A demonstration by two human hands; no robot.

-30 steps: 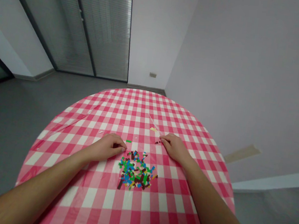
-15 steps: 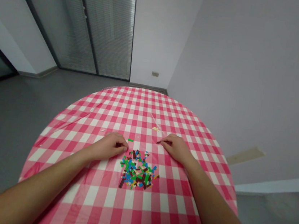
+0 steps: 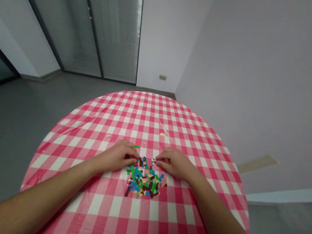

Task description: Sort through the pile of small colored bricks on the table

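A loose pile of small building bricks (image 3: 144, 182) in green, blue, brown, white and yellow lies on the table. My left hand (image 3: 120, 155) rests at the pile's far left edge, thumb and fingers curled toward each other beside some dark brown bricks (image 3: 141, 163). Anything pinched there is too small to make out. My right hand (image 3: 175, 163) is at the far right edge of the pile, its thumb and forefinger close together next to small white and blue bricks (image 3: 153, 160). Its fingertips hide whatever they may hold. A flat green brick (image 3: 137, 146) lies just beyond my left fingers.
The round table wears a red-and-white checked cloth (image 3: 132, 220). Pale yellow pieces (image 3: 163, 135) lie farther back on it. A wall (image 3: 250, 68) rises to the right, and a glass partition with blinds (image 3: 115, 32) stands behind at the left.
My right hand has moved left and nearer to the pile; the dark brown piece it held is no longer visible. My left hand has shifted slightly right, to the pile's edge.
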